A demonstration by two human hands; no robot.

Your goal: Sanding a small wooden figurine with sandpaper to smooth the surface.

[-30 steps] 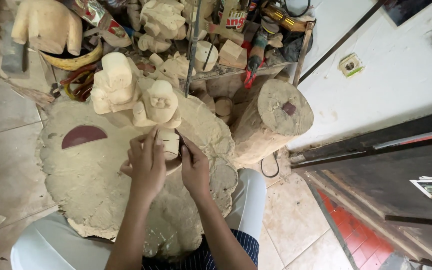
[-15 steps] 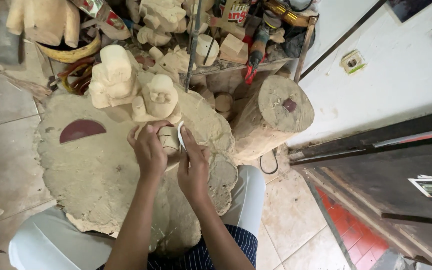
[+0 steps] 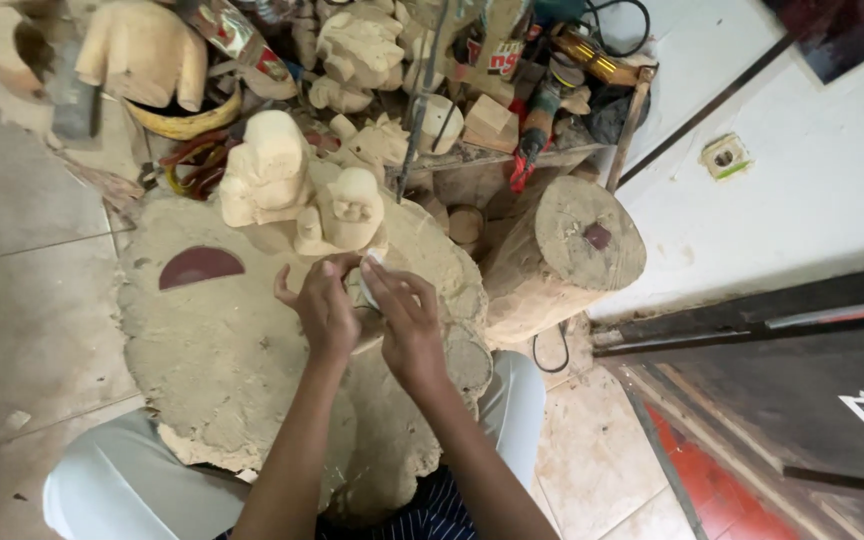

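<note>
My left hand [image 3: 320, 305] and my right hand [image 3: 407, 315] are close together over a dusty, sawdust-covered cloth [image 3: 222, 370] on my lap. Between them they hold a small pale wooden piece [image 3: 368, 281], mostly hidden by the fingers; both hands grip it. Just beyond the hands stand a small carved pale wooden figure [image 3: 354, 208] and a larger rough-carved figure [image 3: 267, 170]. A dark red half-round sanding disc [image 3: 200, 267] lies on the cloth to the left.
A thick log stump [image 3: 564, 256] stands to the right. Behind it, a cluttered pile holds several carved wooden pieces [image 3: 357, 50], a power tool [image 3: 537, 125] and cables. Tiled floor lies left, a white wall with a socket [image 3: 725, 157] right.
The hands have shifted slightly and turned the small wooden piece between the fingers; the head view has moved a little. Nothing else has changed.
</note>
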